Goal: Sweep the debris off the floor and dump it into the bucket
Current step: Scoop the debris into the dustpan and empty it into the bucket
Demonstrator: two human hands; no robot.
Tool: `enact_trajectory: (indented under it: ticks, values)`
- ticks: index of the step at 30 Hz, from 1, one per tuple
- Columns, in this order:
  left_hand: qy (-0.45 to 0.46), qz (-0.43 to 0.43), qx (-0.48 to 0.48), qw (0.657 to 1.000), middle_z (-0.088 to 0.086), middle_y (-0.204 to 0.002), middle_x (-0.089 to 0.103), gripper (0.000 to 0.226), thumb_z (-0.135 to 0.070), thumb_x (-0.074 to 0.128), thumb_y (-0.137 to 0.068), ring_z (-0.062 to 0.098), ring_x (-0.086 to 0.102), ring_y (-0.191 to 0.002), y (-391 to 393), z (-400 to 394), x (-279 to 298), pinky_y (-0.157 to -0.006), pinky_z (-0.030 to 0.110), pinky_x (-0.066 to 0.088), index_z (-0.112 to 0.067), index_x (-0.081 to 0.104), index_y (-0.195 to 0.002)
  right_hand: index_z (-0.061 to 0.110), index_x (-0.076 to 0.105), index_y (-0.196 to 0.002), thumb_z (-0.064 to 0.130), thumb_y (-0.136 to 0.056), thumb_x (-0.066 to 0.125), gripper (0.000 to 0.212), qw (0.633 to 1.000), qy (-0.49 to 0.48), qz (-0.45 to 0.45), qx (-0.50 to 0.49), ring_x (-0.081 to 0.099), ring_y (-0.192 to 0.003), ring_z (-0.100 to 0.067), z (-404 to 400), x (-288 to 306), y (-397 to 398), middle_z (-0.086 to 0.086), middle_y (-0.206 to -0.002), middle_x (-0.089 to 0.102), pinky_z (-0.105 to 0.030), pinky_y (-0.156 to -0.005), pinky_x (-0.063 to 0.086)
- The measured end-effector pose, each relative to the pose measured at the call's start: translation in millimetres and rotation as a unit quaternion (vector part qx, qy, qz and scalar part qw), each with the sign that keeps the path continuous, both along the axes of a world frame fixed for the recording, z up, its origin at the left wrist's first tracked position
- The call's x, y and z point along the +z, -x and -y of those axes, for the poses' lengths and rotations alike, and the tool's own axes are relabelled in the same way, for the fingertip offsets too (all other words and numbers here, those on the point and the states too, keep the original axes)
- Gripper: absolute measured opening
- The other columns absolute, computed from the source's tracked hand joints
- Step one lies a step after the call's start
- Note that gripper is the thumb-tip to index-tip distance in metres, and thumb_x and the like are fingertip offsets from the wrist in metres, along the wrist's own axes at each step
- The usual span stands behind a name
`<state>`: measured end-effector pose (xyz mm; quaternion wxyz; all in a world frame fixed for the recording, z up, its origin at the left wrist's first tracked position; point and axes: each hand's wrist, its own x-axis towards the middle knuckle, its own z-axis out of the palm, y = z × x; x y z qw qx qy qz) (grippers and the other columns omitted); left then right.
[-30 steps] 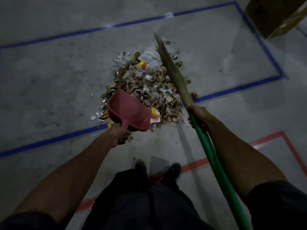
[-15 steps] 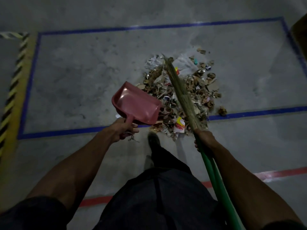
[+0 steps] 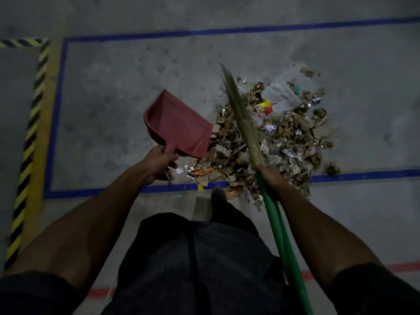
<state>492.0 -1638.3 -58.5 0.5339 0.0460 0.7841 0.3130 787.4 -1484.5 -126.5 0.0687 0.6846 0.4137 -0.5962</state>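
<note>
A red dustpan (image 3: 179,126) is gripped by its handle in the left hand (image 3: 156,165), raised beside the debris (image 3: 272,142) heaped on the floor (image 3: 136,87). The broom (image 3: 243,117) is clasped by the right hand (image 3: 270,178). Scraps could be scattered if the pan is not set flat. No bucket is seen.

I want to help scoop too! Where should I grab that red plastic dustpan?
Probably by the short straight handle at the red plastic dustpan's near end, coming from behind as the left hand does. The wide open mouth then faces the debris pile.
</note>
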Motion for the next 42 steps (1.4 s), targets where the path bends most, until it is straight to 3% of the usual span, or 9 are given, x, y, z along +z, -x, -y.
enact_trajectory:
  ticks: [4, 6, 9, 14, 18, 22, 34, 39, 42]
  values:
    - [0.02, -0.004, -0.006, 1.0, 0.012, -0.073, 0.055, 0.023, -0.021, 0.06, -0.093, 0.014, 0.045, -0.042, 47.8, -15.9, -3.7, -0.04, 0.024, 0.044, -0.015, 0.05, -0.113, -0.006, 0.054, -0.127, 0.043, -0.096, 0.054, 0.058, 0.998, -0.022, 0.055, 0.029, 0.06, -0.1, -0.035, -14.4, 3.9, 45.4, -0.023, -0.119, 0.058, -0.042, -0.085, 0.051]
    - [0.022, -0.002, -0.025, 0.999, 0.012, -0.07, 0.052, 0.024, -0.019, 0.058, -0.094, 0.014, 0.043, -0.038, 74.9, -20.8, -11.0, -0.037, 0.022, 0.039, -0.012, 0.048, -0.115, -0.005, 0.053, -0.129, 0.043, -0.097, 0.052, 0.058, 0.996, -0.03, 0.074, 0.04, 0.059, -0.102, -0.035, -9.2, 4.4, 68.4, -0.021, -0.123, 0.057, -0.037, -0.081, 0.047]
    - [0.028, -0.006, -0.079, 0.996, 0.012, -0.07, 0.051, 0.027, -0.018, 0.056, -0.094, 0.015, 0.042, -0.041, 120.2, -27.4, -24.6, -0.035, 0.02, 0.034, -0.01, 0.045, -0.117, -0.004, 0.053, -0.129, 0.038, -0.098, 0.049, 0.052, 0.996, -0.043, 0.08, 0.01, 0.06, -0.105, -0.039, 9.9, -4.6, 101.2, -0.024, -0.12, 0.058, -0.044, -0.086, 0.05]
    - [0.032, -0.016, -0.192, 0.981, 0.01, -0.067, 0.045, 0.027, -0.015, 0.055, -0.094, 0.016, 0.039, -0.044, 197.6, -35.9, -55.4, -0.034, 0.017, 0.03, -0.006, 0.045, -0.118, 0.015, 0.055, -0.104, 0.037, -0.1, 0.041, 0.027, 0.987, -0.063, 0.147, 0.012, 0.049, -0.074, -0.02, 62.7, -14.5, 152.2, -0.013, -0.101, 0.053, -0.029, -0.078, 0.04]
    - [0.056, -0.033, -0.255, 0.965, 0.009, -0.063, 0.043, 0.023, -0.012, 0.054, -0.093, 0.016, 0.038, -0.043, 248.9, -27.3, -76.0, -0.034, 0.018, 0.028, -0.003, 0.048, -0.114, 0.002, 0.058, -0.121, 0.04, -0.1, 0.039, 0.048, 0.983, -0.051, 0.174, -0.006, 0.058, -0.106, -0.037, 113.0, -19.3, 200.1, -0.021, -0.118, 0.061, -0.034, -0.083, 0.041]
    - [0.087, -0.02, -0.294, 0.952, 0.008, -0.063, 0.042, 0.02, -0.011, 0.056, -0.091, 0.016, 0.038, -0.043, 270.9, -20.0, -105.0, -0.033, 0.018, 0.028, -0.002, 0.051, -0.109, 0.007, 0.047, -0.128, 0.053, -0.098, 0.035, 0.056, 0.978, -0.021, 0.206, 0.008, 0.058, -0.108, -0.04, 155.6, -31.9, 239.1, -0.019, -0.124, 0.058, -0.044, -0.091, 0.05]
    - [0.137, -0.021, -0.283, 0.949, 0.006, -0.06, 0.037, 0.003, -0.01, 0.058, -0.09, 0.014, 0.033, -0.041, 249.0, 33.5, -276.8, -0.034, 0.017, 0.026, -0.01, 0.055, -0.091, 0.016, 0.049, -0.108, 0.054, -0.099, 0.036, 0.042, 0.971, 0.004, 0.188, 0.145, 0.06, -0.104, -0.039, 254.4, -248.5, 243.3, -0.018, -0.114, 0.062, -0.039, -0.083, 0.045]
    - [0.136, -0.023, -0.246, 0.959, 0.007, -0.061, 0.04, 0.01, -0.011, 0.054, -0.094, 0.014, 0.036, -0.041, 234.3, 59.7, -331.6, -0.032, 0.017, 0.027, -0.009, 0.053, -0.103, 0.014, 0.05, -0.107, 0.053, -0.099, 0.036, 0.042, 0.956, 0.032, 0.193, 0.219, 0.06, -0.104, -0.04, 289.6, -318.5, 216.6, -0.019, -0.115, 0.062, -0.039, -0.08, 0.044]
    - [0.134, -0.028, -0.245, 0.96, 0.008, -0.063, 0.044, 0.018, -0.013, 0.054, -0.095, 0.015, 0.038, -0.041, 228.3, 69.5, -351.8, -0.031, 0.018, 0.029, -0.006, 0.054, -0.112, 0.012, 0.054, -0.103, 0.05, -0.1, 0.037, 0.041, 0.955, 0.02, 0.233, 0.185, 0.062, -0.099, -0.036, 273.4, -345.9, 189.2, -0.019, -0.114, 0.062, -0.038, -0.083, 0.046]
